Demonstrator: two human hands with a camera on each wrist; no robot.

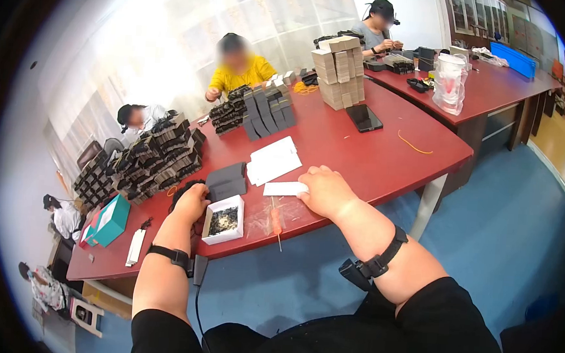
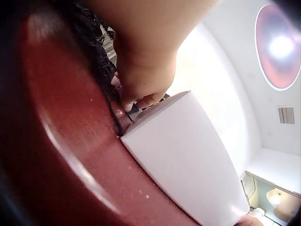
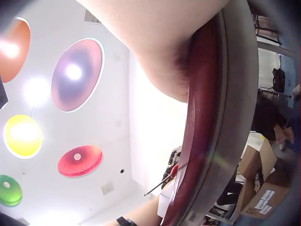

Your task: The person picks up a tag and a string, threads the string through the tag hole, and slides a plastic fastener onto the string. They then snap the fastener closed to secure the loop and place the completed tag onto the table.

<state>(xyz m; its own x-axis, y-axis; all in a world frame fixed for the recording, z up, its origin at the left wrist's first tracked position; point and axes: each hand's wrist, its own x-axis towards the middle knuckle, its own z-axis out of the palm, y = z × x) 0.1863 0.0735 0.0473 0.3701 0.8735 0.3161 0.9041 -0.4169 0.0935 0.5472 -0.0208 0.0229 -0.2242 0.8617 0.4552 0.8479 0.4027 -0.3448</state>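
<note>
In the head view my right hand (image 1: 330,191) pinches the near end of a narrow white card (image 1: 283,189), held low over the red table. My left hand (image 1: 192,201) reaches down behind a white box (image 1: 223,219) holding small dark scraps. Its fingers bend into a heap of black cords (image 2: 96,52) beside the box; I cannot tell whether they grip any. An awl-like tool with an orange handle (image 1: 276,220) lies between the hands, its thin metal shaft past the table edge. Grey pieces (image 1: 226,181) and white cards (image 1: 274,161) lie just beyond.
Stacks of dark bundles (image 1: 154,159) line the table's left side, near a teal box (image 1: 110,221). A tall stack of grey-brown cards (image 1: 338,73) stands behind a phone (image 1: 364,118). The red table (image 1: 386,167) ends close before me. Other people sit around the tables.
</note>
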